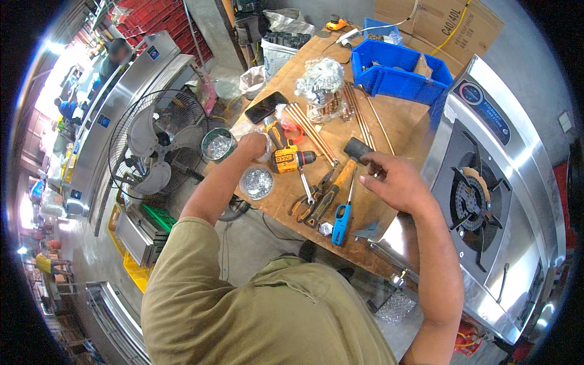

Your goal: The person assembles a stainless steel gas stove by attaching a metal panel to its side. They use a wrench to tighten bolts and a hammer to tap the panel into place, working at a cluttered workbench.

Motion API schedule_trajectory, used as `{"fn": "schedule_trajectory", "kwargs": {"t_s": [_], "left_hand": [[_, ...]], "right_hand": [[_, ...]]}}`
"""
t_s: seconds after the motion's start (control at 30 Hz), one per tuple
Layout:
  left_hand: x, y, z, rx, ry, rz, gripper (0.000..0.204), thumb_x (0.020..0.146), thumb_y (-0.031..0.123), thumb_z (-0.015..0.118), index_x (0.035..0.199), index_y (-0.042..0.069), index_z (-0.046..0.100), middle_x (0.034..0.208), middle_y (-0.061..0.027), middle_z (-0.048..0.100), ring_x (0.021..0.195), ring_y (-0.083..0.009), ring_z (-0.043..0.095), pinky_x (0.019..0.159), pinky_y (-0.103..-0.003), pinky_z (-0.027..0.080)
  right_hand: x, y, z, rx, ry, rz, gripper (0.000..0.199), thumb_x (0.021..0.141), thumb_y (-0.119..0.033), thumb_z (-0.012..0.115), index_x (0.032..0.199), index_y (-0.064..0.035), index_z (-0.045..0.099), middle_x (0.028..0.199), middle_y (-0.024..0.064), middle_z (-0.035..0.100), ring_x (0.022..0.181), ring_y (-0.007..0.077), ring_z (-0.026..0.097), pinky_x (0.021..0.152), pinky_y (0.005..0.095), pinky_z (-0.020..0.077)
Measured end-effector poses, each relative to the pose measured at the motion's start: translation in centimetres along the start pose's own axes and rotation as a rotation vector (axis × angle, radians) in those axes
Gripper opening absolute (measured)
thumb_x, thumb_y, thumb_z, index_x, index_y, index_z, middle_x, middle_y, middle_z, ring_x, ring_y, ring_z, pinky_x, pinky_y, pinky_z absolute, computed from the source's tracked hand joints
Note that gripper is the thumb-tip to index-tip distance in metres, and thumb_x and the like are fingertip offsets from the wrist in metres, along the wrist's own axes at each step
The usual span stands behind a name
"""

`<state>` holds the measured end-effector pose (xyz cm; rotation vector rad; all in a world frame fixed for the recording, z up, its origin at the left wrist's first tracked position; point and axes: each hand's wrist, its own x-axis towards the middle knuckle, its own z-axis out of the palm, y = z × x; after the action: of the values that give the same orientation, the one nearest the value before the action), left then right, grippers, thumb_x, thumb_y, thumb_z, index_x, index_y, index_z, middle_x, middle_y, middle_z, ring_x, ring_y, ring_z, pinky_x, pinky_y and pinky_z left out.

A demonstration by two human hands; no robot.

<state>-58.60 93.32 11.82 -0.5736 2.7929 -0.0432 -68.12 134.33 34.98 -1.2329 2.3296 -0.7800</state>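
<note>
On the left of the wooden table, my left hand (252, 146) reaches beside a clear plastic bag and an orange cordless drill (286, 159); its fingers are mostly hidden. Two tubs of small silvery parts flank that hand: a round tub (257, 182) in front and a green-rimmed tub (218, 145) to its left. My right hand (398, 182) hovers near the black-headed mallet (356, 150), fingers curled around something small and dark that I cannot make out. Below lie a blue gas lighter (342, 225), pliers (321, 205) and a wrench (306, 186).
Copper-coloured rods (311, 134), a bagged bundle of metal parts (321, 85) and a phone (266, 107) lie farther back. A blue bin (398, 79) stands at the far edge. The steel gas stove (517, 231) borders the right; a floor fan (155, 143) stands left.
</note>
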Motion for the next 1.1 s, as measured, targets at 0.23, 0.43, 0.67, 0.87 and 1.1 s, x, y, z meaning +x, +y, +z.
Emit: {"fn": "schedule_trajectory", "kwargs": {"t_s": [0.23, 0.43, 0.67, 0.87, 1.1], "left_hand": [[0.3, 0.2, 0.3, 0.08, 0.007, -0.069, 0.024, 0.086, 0.016, 0.057, 0.097, 0.004, 0.075, 0.103, -0.0174, 0.072, 0.096, -0.032, 0.071, 0.08, -0.044, 0.057], [0.6, 0.7, 0.8, 0.107, 0.045, -0.078, 0.024, 0.086, 0.014, 0.056, 0.096, 0.005, 0.076, 0.101, -0.0164, 0.073, 0.094, -0.0312, 0.071, 0.077, -0.043, 0.058], [1.3, -0.4, 1.7, 0.094, 0.064, -0.206, 0.023, 0.089, 0.014, 0.055, 0.097, 0.008, 0.076, 0.104, -0.0148, 0.073, 0.095, -0.0292, 0.072, 0.076, -0.043, 0.058], [2.5, -0.5, 1.6, 0.067, -0.041, -0.235, 0.027, 0.092, 0.017, 0.054, 0.107, 0.01, 0.075, 0.113, -0.0112, 0.071, 0.103, -0.0283, 0.07, 0.081, -0.041, 0.057], [3.1, 0.3, 1.8, 0.03, -0.064, -0.285, 0.029, 0.094, 0.017, 0.051, 0.112, 0.01, 0.073, 0.12, -0.0105, 0.069, 0.11, -0.0282, 0.067, 0.087, -0.04, 0.056]], "right_hand": [[0.1, 0.3, 0.3, -0.014, 0.019, 0.001, 0.042, 0.083, -0.025, 0.072, 0.118, -0.0036, 0.064, 0.096, 0.0164, 0.069, 0.086, 0.0297, 0.067, 0.079, 0.0379, 0.0522], [0.1, 0.3, 0.1, -0.018, 0.008, 0.005, 0.043, 0.084, -0.026, 0.072, 0.12, -0.0044, 0.064, 0.097, 0.0158, 0.069, 0.087, 0.0293, 0.067, 0.08, 0.0375, 0.0523], [0.1, 0.0, 0.0, -0.011, -0.003, 0.006, 0.043, 0.083, -0.026, 0.073, 0.119, -0.0052, 0.064, 0.097, 0.0151, 0.07, 0.088, 0.0286, 0.067, 0.081, 0.0373, 0.0522], [-0.1, 0.0, 0.0, -0.006, 0.006, 0.034, 0.043, 0.083, -0.028, 0.07, 0.118, -0.0032, 0.065, 0.11, 0.0218, 0.067, 0.102, 0.0384, 0.064, 0.09, 0.043, 0.0502], [-0.3, 0.3, 0.1, -0.044, 0.044, -0.032, 0.043, 0.083, -0.027, 0.072, 0.119, -0.0052, 0.065, 0.102, 0.0185, 0.07, 0.093, 0.0327, 0.067, 0.083, 0.0393, 0.052]]}}
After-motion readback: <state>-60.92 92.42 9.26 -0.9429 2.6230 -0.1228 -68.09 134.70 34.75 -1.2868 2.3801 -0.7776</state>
